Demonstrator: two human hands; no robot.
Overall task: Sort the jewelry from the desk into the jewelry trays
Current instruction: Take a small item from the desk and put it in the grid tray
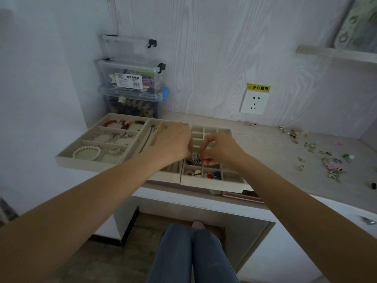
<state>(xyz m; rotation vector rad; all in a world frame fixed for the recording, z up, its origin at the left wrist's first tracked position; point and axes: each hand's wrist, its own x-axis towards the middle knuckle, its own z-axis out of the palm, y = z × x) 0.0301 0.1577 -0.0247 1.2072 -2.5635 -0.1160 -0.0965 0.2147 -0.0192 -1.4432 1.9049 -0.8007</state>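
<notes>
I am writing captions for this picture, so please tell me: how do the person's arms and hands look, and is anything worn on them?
Both forearms are bare, with no sleeves in view. The left hand and right hand show no gloves, watch or bracelet. No rings show on the fingers, though some are hidden.

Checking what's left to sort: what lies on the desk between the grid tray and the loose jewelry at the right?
In the head view, only bare desk lies between the grid tray and the loose jewelry.

A white, black-marked earring (196, 159) sits above the beige compartment tray (212, 181).
</notes>
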